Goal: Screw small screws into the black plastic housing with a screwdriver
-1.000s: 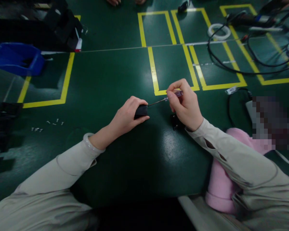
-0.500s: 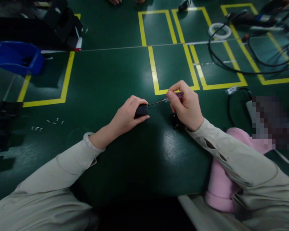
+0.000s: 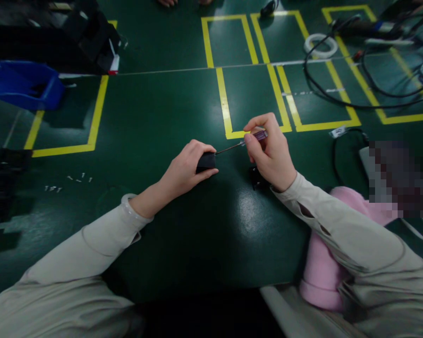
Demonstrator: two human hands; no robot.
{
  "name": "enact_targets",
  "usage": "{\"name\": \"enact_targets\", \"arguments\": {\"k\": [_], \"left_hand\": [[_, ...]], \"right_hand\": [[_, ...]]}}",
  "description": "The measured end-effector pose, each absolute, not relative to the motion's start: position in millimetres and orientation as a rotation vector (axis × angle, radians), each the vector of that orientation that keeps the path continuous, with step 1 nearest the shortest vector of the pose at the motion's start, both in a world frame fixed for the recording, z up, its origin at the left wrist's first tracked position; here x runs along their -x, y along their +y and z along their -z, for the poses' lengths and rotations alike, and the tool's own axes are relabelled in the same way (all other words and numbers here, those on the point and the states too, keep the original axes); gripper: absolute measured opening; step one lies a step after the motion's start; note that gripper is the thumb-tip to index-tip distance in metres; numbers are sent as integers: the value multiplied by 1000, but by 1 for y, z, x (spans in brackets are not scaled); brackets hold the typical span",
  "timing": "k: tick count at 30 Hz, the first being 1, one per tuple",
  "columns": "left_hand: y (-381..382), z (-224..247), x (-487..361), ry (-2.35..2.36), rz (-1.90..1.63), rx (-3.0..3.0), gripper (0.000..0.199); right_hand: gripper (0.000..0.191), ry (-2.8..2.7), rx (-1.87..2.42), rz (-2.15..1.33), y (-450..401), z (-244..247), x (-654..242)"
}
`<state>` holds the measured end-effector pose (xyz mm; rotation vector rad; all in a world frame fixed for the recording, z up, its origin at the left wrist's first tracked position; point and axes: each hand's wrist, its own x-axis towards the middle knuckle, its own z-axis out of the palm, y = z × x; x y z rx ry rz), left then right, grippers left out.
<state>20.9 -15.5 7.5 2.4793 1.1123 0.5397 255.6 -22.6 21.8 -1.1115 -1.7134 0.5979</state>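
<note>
My left hand (image 3: 186, 165) is closed around a small black block-like part (image 3: 206, 162) on the green table (image 3: 155, 117), thumb along its near side and fingers over the far side. My right hand (image 3: 273, 152) grips a screwdriver (image 3: 260, 135) by its purplish clear handle, the index finger lifted off it. The thin shaft slants down to the left, and its tip meets the right end of the black part. Beside the right hand's underside lies another small black piece (image 3: 255, 176), partly hidden by the hand.
Several small screws (image 3: 52, 188) lie at left, near black parts (image 3: 3, 188). A blue bin (image 3: 24, 84) stands at back left. Yellow tape outlines mark the table. At right are a white tape ring (image 3: 320, 45), looped black cable (image 3: 324, 91) and pink cloth-like item (image 3: 320, 277). Another person's hand (image 3: 168, 2) shows at the far edge.
My right hand has shifted slightly up, its index finger lifting and more of the screwdriver handle showing. The left hand keeps its hold on the black part.
</note>
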Motion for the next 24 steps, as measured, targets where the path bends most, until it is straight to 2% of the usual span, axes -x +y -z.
{"name": "enact_targets", "arguments": {"k": [10, 24], "left_hand": [[-16, -6, -21, 1100, -558, -2492, 37], [-14, -7, -21, 1107, -536, -2480, 37]], "right_hand": [[16, -1742, 1105, -599, -24, -25, -255], [25, -1756, 1141, -629, -25, -25, -254]]}}
